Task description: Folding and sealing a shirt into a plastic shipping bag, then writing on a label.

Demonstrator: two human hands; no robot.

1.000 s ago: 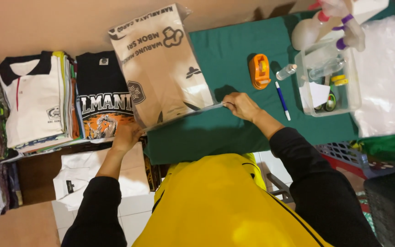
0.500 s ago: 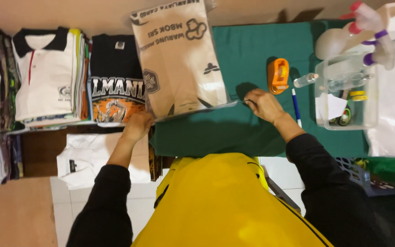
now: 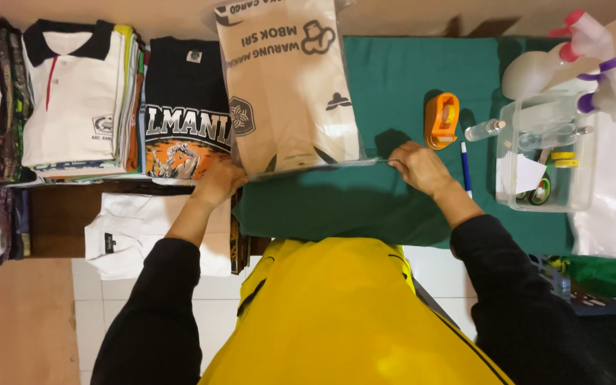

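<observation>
Lying on a green-covered counter (image 3: 408, 64) is a folded beige shirt sealed in a clear plastic bag (image 3: 290, 85), seen from above. The bag's near edge is pinched at both corners: the left hand (image 3: 219, 182) is closed on the left corner, the right hand (image 3: 418, 167) is closed on the right corner. Just beside the right hand an orange tape dispenser (image 3: 441, 120) and a blue pen (image 3: 465, 167) are seen. A clear plastic tub (image 3: 547, 153) with spray bottles (image 3: 579, 64) is set further right. Folded shirts (image 3: 73, 100) are stacked to the left, a black printed one (image 3: 183, 107) touching the bag.
</observation>
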